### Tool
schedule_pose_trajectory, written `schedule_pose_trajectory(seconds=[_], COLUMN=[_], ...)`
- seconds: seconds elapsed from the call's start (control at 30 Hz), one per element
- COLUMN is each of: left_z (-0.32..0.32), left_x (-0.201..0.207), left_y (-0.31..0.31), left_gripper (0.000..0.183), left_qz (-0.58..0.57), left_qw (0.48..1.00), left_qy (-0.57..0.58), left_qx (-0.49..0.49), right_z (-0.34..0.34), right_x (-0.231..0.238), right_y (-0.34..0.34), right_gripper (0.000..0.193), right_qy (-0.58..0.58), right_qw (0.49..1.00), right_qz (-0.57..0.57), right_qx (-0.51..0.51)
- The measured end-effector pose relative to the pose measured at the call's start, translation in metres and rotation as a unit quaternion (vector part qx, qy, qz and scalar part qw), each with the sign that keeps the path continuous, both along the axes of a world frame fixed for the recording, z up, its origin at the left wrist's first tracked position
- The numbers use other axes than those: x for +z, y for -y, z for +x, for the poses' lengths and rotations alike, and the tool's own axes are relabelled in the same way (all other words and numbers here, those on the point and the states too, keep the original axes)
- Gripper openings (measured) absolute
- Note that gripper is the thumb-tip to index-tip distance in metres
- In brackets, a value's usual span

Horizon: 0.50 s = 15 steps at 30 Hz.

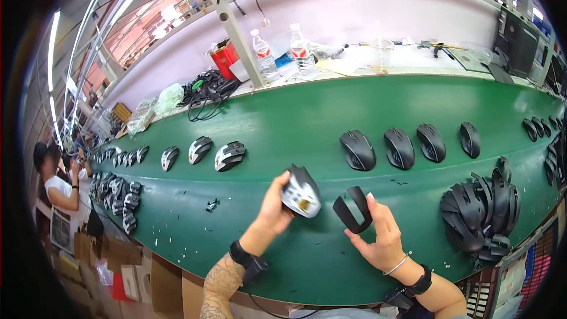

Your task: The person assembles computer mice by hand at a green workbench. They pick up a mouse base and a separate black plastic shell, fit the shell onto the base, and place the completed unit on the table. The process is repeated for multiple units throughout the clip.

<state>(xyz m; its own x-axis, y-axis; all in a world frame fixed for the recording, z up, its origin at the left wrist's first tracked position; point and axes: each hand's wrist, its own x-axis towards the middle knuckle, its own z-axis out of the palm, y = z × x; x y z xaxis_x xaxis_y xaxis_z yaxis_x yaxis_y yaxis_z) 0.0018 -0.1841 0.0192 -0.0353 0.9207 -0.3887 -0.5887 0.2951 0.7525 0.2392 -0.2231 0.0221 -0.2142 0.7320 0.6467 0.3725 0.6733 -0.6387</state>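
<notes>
My left hand (273, 210) grips a partly assembled computer mouse (300, 194), its pale grey inner body showing below a black front, with a yellowish spot near the rear. Just to the right, my right hand (384, 239) pinches a black mouse cover (343, 211) between thumb and fingers. This cover is curved and has a long U-shaped opening. Mouse and cover are apart, both held above the green bench (248, 260). Two mice with pale bodies, one (230, 156) nearer and one (200, 149) beyond it, lie left of my left hand.
Several black mice (399, 147) stand in a row beyond my right hand. At the right is a heap of black mouse covers (472, 212). Small dark parts (211, 205) lie on the left. Bottles (301, 53) stand on the back shelf; a person (62, 192) sits far left.
</notes>
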Motion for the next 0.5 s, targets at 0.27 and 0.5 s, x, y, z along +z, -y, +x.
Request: schedule_pose_trajectory(seconds=[0.27,0.5], left_z=[0.055,0.074], left_x=[-0.011,-0.018], left_y=[0.050,0.064], left_gripper=[0.032,0.056], left_qz=[0.092,0.191], left_qw=[0.994,0.973], left_qy=[0.056,-0.121], left_qx=[-0.021,-0.038], right_z=[-0.005,-0.003], right_x=[-0.007,-0.008], right_y=[0.006,0.002], right_gripper=[0.064,0.060], right_qy=[0.003,0.003], right_qw=[0.999,0.996], right_qz=[-0.018,-0.077], right_qx=[0.043,0.055])
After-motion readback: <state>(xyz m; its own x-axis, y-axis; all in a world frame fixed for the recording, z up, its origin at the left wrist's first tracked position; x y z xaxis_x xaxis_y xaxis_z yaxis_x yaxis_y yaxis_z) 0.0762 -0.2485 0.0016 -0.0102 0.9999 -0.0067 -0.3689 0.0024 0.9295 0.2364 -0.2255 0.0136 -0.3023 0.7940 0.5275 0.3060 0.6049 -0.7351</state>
